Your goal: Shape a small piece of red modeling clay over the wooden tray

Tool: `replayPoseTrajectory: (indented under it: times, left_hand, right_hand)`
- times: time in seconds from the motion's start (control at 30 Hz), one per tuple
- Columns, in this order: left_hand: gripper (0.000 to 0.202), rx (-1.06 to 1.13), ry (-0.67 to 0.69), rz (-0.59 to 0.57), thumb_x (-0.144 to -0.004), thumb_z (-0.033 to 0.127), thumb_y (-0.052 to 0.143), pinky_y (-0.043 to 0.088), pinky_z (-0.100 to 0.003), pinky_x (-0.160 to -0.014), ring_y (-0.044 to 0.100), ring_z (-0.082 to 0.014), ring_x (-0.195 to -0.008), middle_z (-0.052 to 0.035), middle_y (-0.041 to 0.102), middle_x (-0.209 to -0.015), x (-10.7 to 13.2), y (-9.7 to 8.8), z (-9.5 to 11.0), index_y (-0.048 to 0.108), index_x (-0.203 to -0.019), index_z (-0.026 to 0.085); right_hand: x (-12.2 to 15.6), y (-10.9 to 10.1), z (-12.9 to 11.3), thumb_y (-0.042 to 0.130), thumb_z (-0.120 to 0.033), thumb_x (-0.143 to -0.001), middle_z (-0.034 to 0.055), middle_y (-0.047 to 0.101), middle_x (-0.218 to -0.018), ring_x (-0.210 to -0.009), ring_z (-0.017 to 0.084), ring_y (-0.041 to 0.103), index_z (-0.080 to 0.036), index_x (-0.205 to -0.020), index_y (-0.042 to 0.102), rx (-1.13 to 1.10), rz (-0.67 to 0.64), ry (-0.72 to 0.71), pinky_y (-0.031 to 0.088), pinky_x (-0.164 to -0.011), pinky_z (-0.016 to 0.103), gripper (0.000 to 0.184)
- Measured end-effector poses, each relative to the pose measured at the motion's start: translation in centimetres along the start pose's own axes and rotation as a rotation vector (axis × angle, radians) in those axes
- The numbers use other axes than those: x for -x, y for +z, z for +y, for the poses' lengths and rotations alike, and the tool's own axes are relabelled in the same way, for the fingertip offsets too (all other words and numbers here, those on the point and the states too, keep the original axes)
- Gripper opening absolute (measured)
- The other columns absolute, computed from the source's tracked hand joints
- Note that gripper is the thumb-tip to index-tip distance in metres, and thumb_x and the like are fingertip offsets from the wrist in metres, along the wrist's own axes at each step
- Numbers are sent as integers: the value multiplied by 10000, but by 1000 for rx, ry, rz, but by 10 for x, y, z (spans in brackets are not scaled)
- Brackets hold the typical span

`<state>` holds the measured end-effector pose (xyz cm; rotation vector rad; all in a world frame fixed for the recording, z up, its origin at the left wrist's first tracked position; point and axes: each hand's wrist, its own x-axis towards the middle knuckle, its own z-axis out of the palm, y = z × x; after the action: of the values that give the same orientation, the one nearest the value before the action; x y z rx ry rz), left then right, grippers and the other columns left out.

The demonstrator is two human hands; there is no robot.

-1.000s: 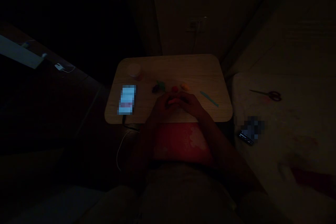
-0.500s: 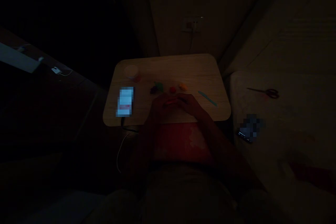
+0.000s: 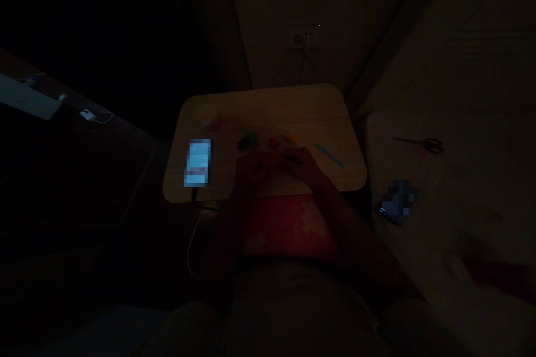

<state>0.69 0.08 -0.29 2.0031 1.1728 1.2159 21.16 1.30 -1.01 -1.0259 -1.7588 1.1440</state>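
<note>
In the dim light my left hand [image 3: 251, 168] and my right hand [image 3: 299, 163] meet over the near part of a small wooden table [image 3: 268, 101]. Both have their fingers bent around a thin reddish piece [image 3: 273, 160], mostly hidden and too dark to name. Just beyond the fingers lie a small red lump [image 3: 273, 142], an orange lump [image 3: 291, 138], a green piece [image 3: 252, 136] and a dark lump [image 3: 243, 143]. To the right of my right hand rests a flat light-blue strip-like tool [image 3: 329, 155].
A lit phone [image 3: 197, 162] with a cable is on the table's left side, a round tub [image 3: 209, 116] behind it. Scissors [image 3: 431, 145] and a second phone [image 3: 398, 203] lie on a pale surface at right. A wall socket [image 3: 304, 37] is behind.
The picture has become darker and the view has shifted slightly. My hands stay together in the same place, with less of the reddish piece showing between them.
</note>
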Motion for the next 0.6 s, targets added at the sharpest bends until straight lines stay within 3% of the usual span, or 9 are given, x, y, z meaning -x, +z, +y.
replayPoseTrajectory:
  times: [0.37,0.6]
  left_hand:
    - [297,54,-4,-39,-955,470,749,585,-351,-795,734,-223,-829,-76,798,-862,-6,0,-3,822,-884,191]
    - [255,131,20,-214,-948,432,757,547,-316,-746,710,-199,-790,-61,773,-856,-4,-1,-3,811,-874,194]
  right_hand:
    - [3,0,1,627,-474,-958,30,719,-680,-621,151,606,-199,-745,734,45,62,-17,445,-605,275,364]
    - [-2,3,6,571,-482,-997,26,675,-652,-577,143,566,-201,-771,700,21,239,49,451,-589,277,383]
